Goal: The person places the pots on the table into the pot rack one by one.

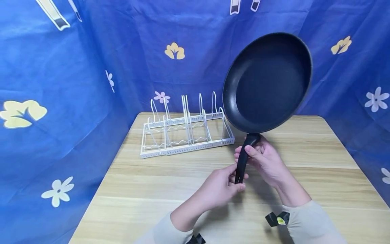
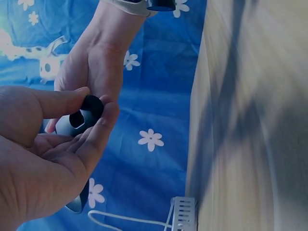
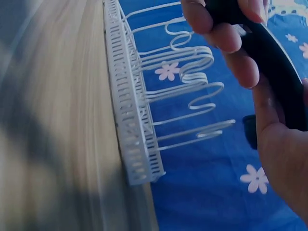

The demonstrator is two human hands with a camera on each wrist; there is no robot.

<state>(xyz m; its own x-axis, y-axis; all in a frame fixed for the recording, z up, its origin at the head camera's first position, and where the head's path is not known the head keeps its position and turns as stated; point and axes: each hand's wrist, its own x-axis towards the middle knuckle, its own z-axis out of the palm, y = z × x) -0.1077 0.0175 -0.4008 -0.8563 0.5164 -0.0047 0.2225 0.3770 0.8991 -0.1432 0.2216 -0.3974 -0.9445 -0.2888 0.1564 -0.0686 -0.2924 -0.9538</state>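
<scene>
While the left hand (image 1: 217, 188) pinches the lower end of the black handle (image 1: 241, 165), the right hand (image 1: 268, 163) grips it higher up, just below the frying pan (image 1: 269, 84), which is raised off the table (image 1: 122, 206), tilted upright. Farther off, a white wire rack (image 1: 195, 147) stands toward the table's far left corner. Behind the far edge hangs a blue, flowered curtain (image 1: 201, 37).

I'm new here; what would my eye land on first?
First, the black frying pan, raised right of centre in the head view, left hand and right hand gripping its handle. Then the white wire rack on the wooden table, left of the pan, with blue flowered cloth behind.
</scene>
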